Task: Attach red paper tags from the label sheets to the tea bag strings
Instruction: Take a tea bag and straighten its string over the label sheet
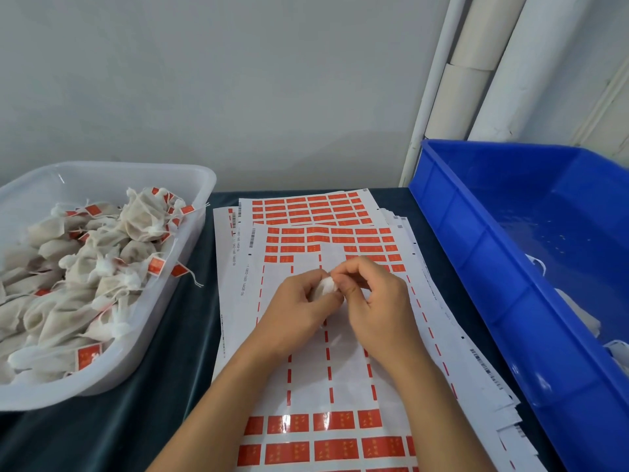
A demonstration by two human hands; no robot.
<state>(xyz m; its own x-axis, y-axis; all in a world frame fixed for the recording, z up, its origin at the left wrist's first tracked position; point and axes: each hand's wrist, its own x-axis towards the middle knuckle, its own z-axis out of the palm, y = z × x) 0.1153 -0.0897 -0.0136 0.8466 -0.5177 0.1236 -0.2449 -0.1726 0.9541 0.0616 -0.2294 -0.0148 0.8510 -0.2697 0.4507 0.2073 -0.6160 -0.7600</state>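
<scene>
A white tea bag (324,288) is gripped in my left hand (299,310) above the top label sheet (340,379). The fingertips of my right hand (371,298) pinch at the bag's top, where its string is hidden. The sheet's middle rows are peeled bare; red tags (337,420) remain near me and more red tags (340,238) at its far end. No loose tag shows between my fingers.
A clear plastic tub (190,212) at left holds several tea bags with red tags. A blue crate (483,253) at right holds a few white bags at its near end. More label sheets (306,206) lie stacked on the dark tablecloth (177,335).
</scene>
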